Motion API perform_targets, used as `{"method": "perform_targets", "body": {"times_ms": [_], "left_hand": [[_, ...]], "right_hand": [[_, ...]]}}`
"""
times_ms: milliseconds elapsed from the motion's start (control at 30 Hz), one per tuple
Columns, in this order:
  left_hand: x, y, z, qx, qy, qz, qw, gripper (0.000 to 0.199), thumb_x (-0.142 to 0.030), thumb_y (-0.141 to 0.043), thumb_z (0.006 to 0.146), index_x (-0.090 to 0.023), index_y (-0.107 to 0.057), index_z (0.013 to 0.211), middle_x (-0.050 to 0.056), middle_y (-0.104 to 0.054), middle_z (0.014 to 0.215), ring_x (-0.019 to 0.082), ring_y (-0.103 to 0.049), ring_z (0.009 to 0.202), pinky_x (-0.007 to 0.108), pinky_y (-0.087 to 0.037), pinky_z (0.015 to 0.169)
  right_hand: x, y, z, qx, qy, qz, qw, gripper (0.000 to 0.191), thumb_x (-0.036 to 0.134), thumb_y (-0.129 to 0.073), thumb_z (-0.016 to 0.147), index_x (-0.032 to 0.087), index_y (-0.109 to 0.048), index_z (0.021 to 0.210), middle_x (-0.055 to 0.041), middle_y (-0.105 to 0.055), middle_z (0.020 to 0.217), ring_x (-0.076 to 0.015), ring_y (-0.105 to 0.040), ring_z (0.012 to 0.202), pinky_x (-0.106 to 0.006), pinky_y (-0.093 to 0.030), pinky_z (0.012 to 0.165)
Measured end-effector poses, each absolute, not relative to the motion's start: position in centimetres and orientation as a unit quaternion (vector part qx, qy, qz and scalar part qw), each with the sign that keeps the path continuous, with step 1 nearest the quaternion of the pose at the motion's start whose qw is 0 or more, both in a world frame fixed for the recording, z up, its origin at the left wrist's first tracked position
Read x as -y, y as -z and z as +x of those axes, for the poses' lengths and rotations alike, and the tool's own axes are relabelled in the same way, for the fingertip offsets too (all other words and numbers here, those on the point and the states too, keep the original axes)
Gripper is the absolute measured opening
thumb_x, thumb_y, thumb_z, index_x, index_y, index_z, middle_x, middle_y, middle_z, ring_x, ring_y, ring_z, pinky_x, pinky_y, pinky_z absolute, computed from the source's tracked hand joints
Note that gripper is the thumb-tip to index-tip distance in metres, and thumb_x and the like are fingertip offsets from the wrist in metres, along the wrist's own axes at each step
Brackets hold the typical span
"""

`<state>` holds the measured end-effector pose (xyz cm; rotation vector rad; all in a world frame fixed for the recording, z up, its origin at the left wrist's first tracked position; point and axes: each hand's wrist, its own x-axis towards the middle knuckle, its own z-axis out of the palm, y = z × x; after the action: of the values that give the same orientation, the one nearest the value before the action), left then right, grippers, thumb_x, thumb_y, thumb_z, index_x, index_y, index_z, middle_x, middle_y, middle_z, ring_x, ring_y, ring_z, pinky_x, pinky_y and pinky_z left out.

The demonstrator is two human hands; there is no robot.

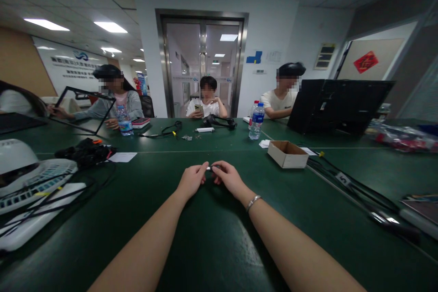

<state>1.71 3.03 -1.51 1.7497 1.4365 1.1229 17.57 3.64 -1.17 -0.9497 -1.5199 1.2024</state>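
Note:
Both my hands meet above the middle of the green table, fingertips almost touching. My left hand [193, 180] pinches the silver end of a small silver-and-dark piece [209, 168] between thumb and fingers. My right hand [230, 179], with a silver bracelet on its wrist, is closed on the dark end of that same piece. Its kind is too small to make out, and the fingers cover most of it. The nearest thing to my right hand is an open white cardboard box [288, 159], farther right on the table.
Left are a white fan-like device [48, 171], tangled black cables and a white sheet [123, 157]. Bottles [256, 123], a black strap [219, 122] and small bits lie toward the back. A monitor [337, 105] and cables stand right. Several people sit across the table.

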Motion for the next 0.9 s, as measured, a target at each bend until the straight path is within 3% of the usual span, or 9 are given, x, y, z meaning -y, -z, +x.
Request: {"method": "perform_targets", "body": {"times_ms": [133, 300, 633, 767, 900], "left_hand": [[-2.91, 1.41, 1.73, -0.535, -0.450, 0.640, 0.318, 0.047, -0.062, -0.042, 0.079, -0.019, -0.055, 0.066, -0.002, -0.058, 0.057, 0.014, -0.056, 0.054, 0.024, -0.040, 0.053], [-2.78, 1.07, 1.77, -0.490, -0.483, 0.622, 0.374, 0.031, -0.046, -0.057, 0.073, -0.021, -0.057, 0.090, -0.001, -0.062, 0.071, 0.014, -0.059, 0.062, 0.021, -0.041, 0.050], [-3.40, 1.52, 1.57, -0.493, -0.486, 0.601, 0.399, 0.033, -0.050, -0.057, 0.074, -0.017, -0.060, 0.079, 0.001, -0.061, 0.070, 0.013, -0.057, 0.064, 0.019, -0.040, 0.047], [-3.32, 1.32, 1.69, -0.479, -0.516, 0.575, 0.416, 0.037, -0.053, -0.058, 0.072, -0.017, -0.059, 0.082, 0.001, -0.061, 0.074, 0.015, -0.058, 0.069, 0.019, -0.042, 0.048], [-3.20, 1.03, 2.07, -0.440, -0.529, 0.565, 0.454, 0.042, -0.055, -0.059, 0.073, -0.017, -0.060, 0.089, 0.004, -0.063, 0.086, 0.016, -0.061, 0.079, 0.023, -0.049, 0.059]], "right_hand": [[-3.70, 1.21, 17.53, 0.614, -0.488, -0.393, 0.479, 0.020, 0.031, -0.059, 0.077, 0.017, -0.057, 0.091, 0.0035, -0.058, 0.063, -0.0084, -0.055, 0.047, -0.020, -0.043, 0.044], [-3.86, 1.43, 17.51, 0.609, -0.490, -0.392, 0.485, 0.022, 0.034, -0.060, 0.078, 0.017, -0.056, 0.091, 0.0042, -0.057, 0.062, -0.0080, -0.054, 0.046, -0.019, -0.043, 0.043], [-3.64, 1.30, 17.57, 0.621, -0.493, -0.391, 0.468, 0.020, 0.032, -0.060, 0.078, 0.018, -0.055, 0.091, 0.0037, -0.057, 0.065, -0.0081, -0.054, 0.048, -0.021, -0.043, 0.046], [-3.39, 1.52, 17.21, 0.633, -0.485, -0.392, 0.458, 0.026, 0.030, -0.061, 0.076, 0.020, -0.045, 0.095, 0.0050, -0.058, 0.067, -0.0085, -0.055, 0.051, -0.020, -0.042, 0.048], [-3.10, 1.60, 16.87, 0.639, -0.470, -0.387, 0.470, 0.037, 0.032, -0.061, 0.076, 0.024, -0.033, 0.099, 0.0071, -0.057, 0.068, -0.0108, -0.057, 0.057, -0.020, -0.039, 0.048]]}}
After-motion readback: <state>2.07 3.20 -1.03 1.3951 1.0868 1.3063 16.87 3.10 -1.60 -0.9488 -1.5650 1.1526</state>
